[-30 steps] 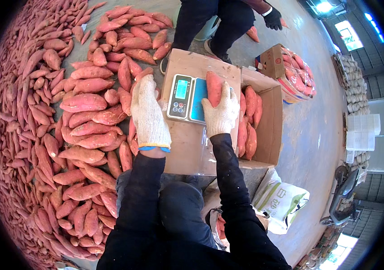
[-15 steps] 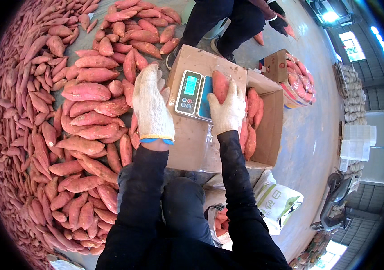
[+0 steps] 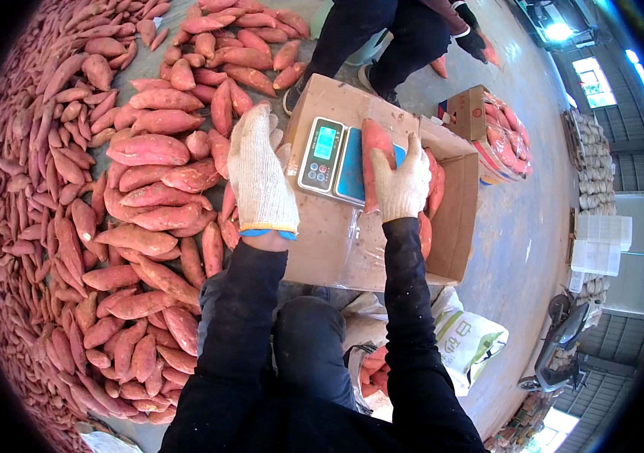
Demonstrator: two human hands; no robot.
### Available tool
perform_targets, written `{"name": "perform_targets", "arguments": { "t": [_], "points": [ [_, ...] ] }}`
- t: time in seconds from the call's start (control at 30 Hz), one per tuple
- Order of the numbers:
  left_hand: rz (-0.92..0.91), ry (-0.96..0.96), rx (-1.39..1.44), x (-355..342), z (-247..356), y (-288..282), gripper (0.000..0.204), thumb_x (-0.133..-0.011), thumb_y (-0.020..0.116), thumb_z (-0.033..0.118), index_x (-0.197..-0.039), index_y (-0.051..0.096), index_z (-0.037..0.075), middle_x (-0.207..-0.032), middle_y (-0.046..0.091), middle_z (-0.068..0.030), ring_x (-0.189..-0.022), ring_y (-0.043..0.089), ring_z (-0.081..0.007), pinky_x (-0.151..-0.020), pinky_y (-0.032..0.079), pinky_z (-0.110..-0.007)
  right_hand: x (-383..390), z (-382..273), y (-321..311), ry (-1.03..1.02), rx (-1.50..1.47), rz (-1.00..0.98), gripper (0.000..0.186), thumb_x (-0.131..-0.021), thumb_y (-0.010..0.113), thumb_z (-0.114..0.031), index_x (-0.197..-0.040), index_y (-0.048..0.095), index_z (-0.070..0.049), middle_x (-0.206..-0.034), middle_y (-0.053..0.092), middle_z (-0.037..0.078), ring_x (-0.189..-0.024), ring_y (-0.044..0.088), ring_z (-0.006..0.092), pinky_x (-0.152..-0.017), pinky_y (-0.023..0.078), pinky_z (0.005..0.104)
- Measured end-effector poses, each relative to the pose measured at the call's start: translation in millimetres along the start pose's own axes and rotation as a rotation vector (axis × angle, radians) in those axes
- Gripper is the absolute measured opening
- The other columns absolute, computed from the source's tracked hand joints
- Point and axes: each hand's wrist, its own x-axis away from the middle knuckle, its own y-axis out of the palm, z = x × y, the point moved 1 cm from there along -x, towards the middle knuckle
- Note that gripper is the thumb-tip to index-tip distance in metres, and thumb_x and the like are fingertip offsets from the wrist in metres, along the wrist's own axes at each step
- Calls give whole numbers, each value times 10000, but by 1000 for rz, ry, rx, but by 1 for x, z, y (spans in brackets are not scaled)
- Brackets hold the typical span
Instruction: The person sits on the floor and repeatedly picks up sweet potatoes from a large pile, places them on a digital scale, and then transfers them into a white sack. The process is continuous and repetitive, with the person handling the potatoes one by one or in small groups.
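My right hand (image 3: 401, 185), in a white knit glove, closes around a long sweet potato (image 3: 375, 155) and holds it against the blue pan of a digital scale (image 3: 337, 158). The scale sits on the closed flap of a cardboard box (image 3: 337, 241), directly under the grip; its grey display panel lies just left of the held sweet potato. To the right of the grip, the open half of the box holds more sweet potatoes (image 3: 434, 189). My left hand (image 3: 261, 177), gloved the same way, holds nothing: its fingers are extended and flat, hovering at the box's left edge. Left of that hand, a large heap of sweet potatoes (image 3: 133, 174) covers the floor. Beyond the box, another person's legs (image 3: 382, 41) stand near a second filled carton (image 3: 492, 128).
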Motion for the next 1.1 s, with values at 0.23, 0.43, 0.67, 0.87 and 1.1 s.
{"name": "perform_targets", "arguments": {
  "t": [0.23,0.43,0.67,0.87,1.1],
  "points": [
    [-34,-90,125,-5,-5,7,332,-985,562,284,-1224,546,54,-1137,565,-78,-992,571,-207,-798,480,-294,-3,-10,6,37,-22,-10,807,-740,774,-434,-1380,467,-49,-1248,577,195,-1137,558,395,-928,469,493],
    [-5,-99,94,-6,-8,20,293,-988,549,325,-1163,558,90,-962,535,-29,-835,526,-167,-656,448,-289,-12,6,12,2,-24,42,812,-716,789,-421,-1372,474,-60,-1199,584,178,-1089,567,398,-895,468,513],
    [-485,-41,192,4,3,-1,226,-999,513,266,-1099,625,97,-894,622,-51,-794,602,-169,-678,488,-333,-9,-12,3,-46,-324,-166,648,-701,743,-271,-1246,568,33,-1158,639,241,-1081,621,370,-945,487,438],
    [-183,421,-574,12,7,19,452,-907,642,335,-1231,587,25,-1197,631,-139,-1034,633,-269,-890,500,-366,7,-85,-40,-262,-1011,-464,630,-951,576,-353,-1405,445,64,-1387,508,246,-1244,531,311,-1038,414,387],
    [-477,-89,667,-16,97,-111,584,-969,564,503,-1360,484,75,-1205,626,-132,-1023,659,-312,-799,575,-452,28,-113,-111,-252,-883,-369,461,-989,529,-157,-1401,464,39,-1338,561,165,-1141,581,229,-920,487,327]
  ]
}}
